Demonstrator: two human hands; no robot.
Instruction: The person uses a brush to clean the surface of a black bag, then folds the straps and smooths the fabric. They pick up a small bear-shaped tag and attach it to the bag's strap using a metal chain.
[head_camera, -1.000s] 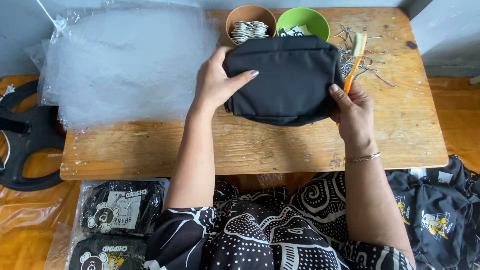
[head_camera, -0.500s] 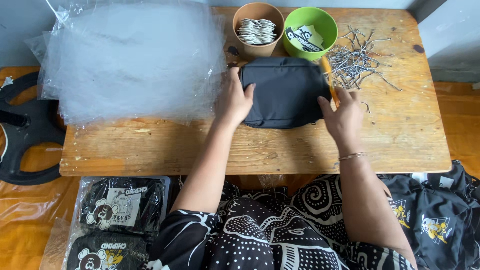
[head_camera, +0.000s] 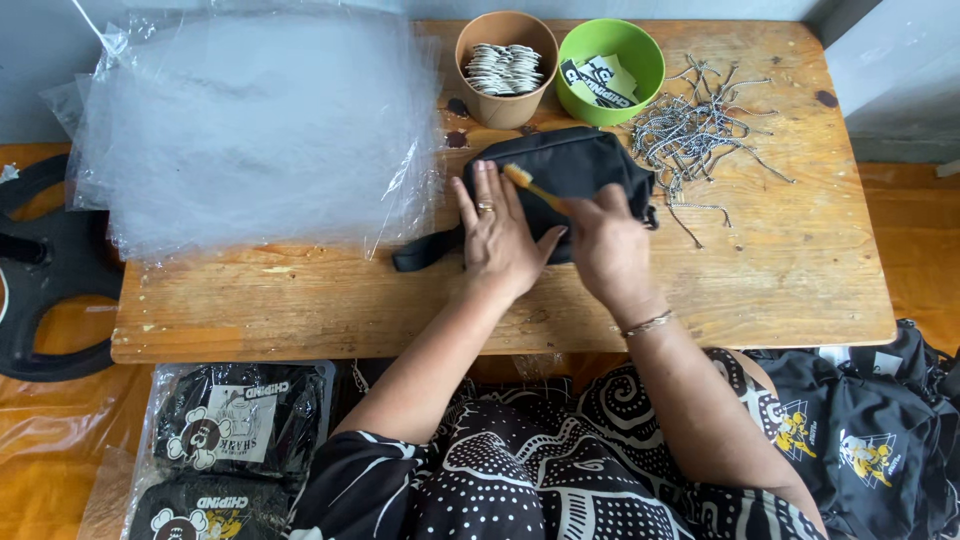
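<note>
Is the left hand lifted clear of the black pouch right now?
No, the left hand lies flat on the black pouch, while the right hand holds an orange brush.

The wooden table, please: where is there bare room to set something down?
Bare wood lies along the wooden table right of the right hand, below the cords, and along the front edge under the plastic bags. The back around the cups is crowded.

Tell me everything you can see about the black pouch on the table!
The black fabric pouch looks soft and rounded. It lies flat on the wooden table, just below two bowls. A black strap sticks out to its left. The left hand presses on it, and the right hand holds an orange stick over it.
</note>
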